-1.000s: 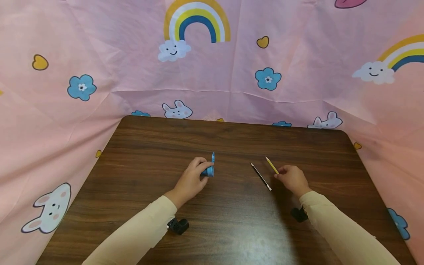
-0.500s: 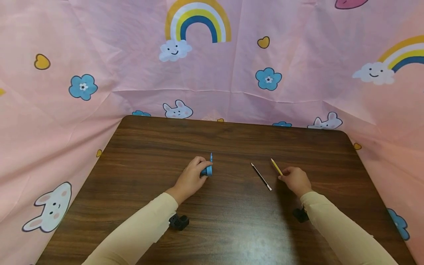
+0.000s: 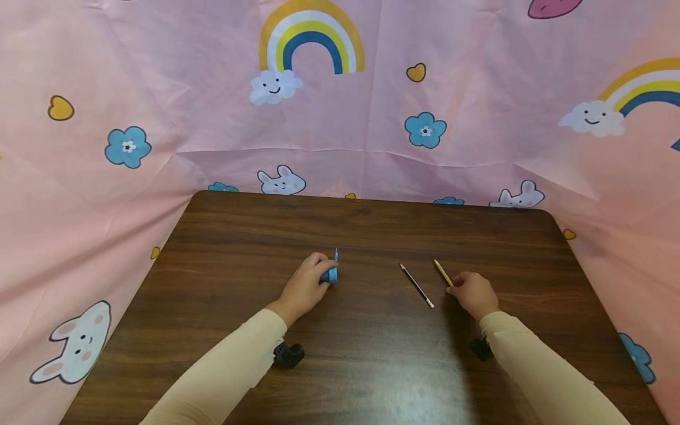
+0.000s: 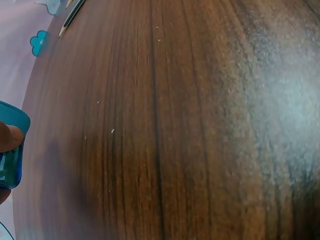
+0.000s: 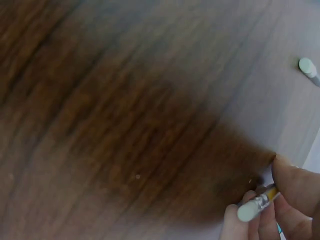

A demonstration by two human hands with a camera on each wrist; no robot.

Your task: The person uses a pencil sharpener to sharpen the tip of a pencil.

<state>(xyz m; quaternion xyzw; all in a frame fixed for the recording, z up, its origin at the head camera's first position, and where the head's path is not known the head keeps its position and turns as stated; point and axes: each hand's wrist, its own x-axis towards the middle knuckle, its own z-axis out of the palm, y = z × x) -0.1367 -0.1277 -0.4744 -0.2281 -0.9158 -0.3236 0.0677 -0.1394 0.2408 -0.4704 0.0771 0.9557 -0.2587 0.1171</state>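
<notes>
In the head view my left hand (image 3: 304,289) grips a small blue pencil sharpener (image 3: 333,275), its flip lid standing up. The left wrist view catches only part of the sharpener's translucent blue body (image 4: 11,162) at the left edge, with a fingertip across it. My right hand (image 3: 474,294) pinches a yellow pencil (image 3: 443,273) between thumb and fingers near its eraser end. Its sharpened tip points away and to the left. A black pencil (image 3: 417,285) lies on the table between the hands, its white eraser (image 5: 306,66) showing in the right wrist view.
Both hands are over a dark wood-grain table (image 3: 319,224). A pink printed cloth (image 3: 366,106) hangs behind the table and along both sides. A few tiny light specks (image 4: 113,131) dot the tabletop near the left hand.
The right hand has shifted slightly right with the yellow pencil, away from the black one. My left hand has moved a little left with the sharpener. The black pencil stays put.
</notes>
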